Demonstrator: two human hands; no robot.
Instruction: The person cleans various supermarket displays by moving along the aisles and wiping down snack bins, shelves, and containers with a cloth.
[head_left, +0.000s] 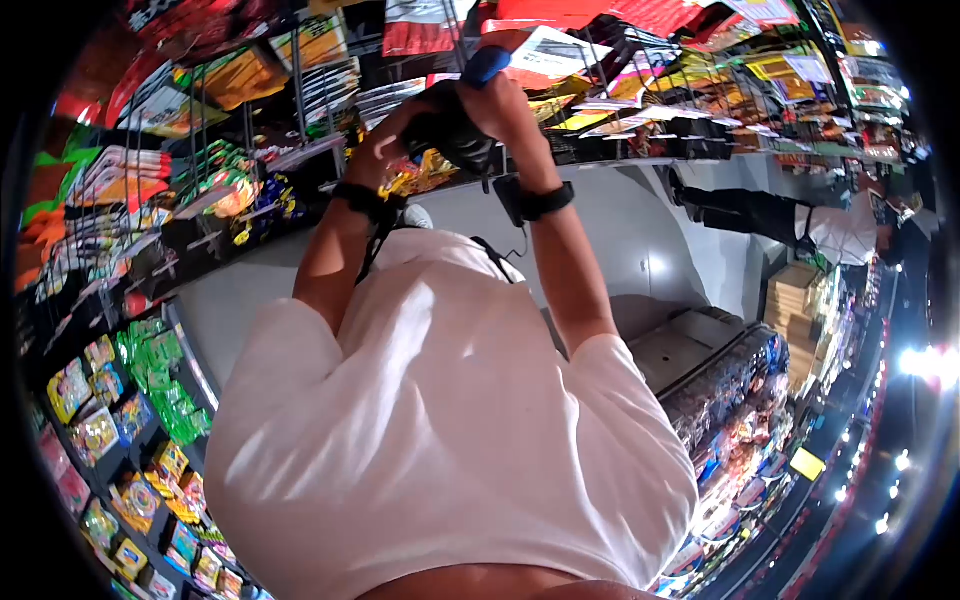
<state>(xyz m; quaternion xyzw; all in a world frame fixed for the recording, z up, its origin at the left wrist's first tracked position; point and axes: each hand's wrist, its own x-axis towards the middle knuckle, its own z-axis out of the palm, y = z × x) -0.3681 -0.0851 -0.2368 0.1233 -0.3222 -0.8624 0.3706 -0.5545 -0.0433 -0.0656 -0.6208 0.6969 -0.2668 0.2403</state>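
My right hand [500,106] is closed around a black, glossy object [450,132] held in front of the hanging goods. What kind of thing it is, I cannot make out. A small blue piece [486,66] sits at the top of my right hand. At the other side of the black object, my left hand [383,140] presses against it with curled fingers, partly in shadow. Both wrists wear black bands. Just beyond the hands hang colourful snack-like packets [440,172] on a rack.
Shelves of hanging packets [225,185] curve across the front and left. Green bags [165,385] hang lower left. A grey floor [635,235] lies beneath. Another person [845,230] stands at the right, near brown boxes [792,315] and a display of wrapped goods [735,395].
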